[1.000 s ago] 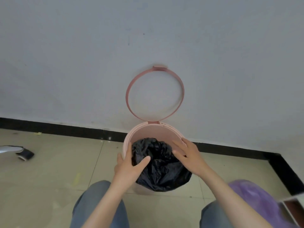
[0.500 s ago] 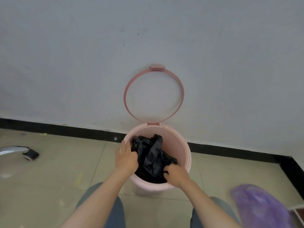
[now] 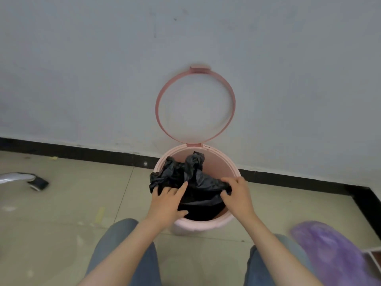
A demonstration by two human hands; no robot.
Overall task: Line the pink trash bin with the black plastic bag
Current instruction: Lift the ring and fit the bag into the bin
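Fingers point(image 3: 226, 180) of the right hand point(image 3: 238, 196) curl over a fold of the crumpled black plastic bag point(image 3: 198, 182), pinching it at the right side of the bin's mouth, a narrow grip closed on the thin film. The left hand point(image 3: 168, 200) lies flatter on the bag's left side, fingers spread and pressing the plastic at the near-left rim; whether it actually clasps the film I cannot tell. The bag is glossy and deeply wrinkled, bunched in two peaks toward the back, spilling over the left rim and sunk dark into the hollow. It sits in the round pink plastic trash bin point(image 3: 220, 164), smooth-walled, standing on the beige tiled floor point(image 3: 82, 193) against the pale grey wall point(image 3: 82, 79). The bin's thin pink hoop-shaped ring point(image 3: 157, 112) stands hinged upright behind it.
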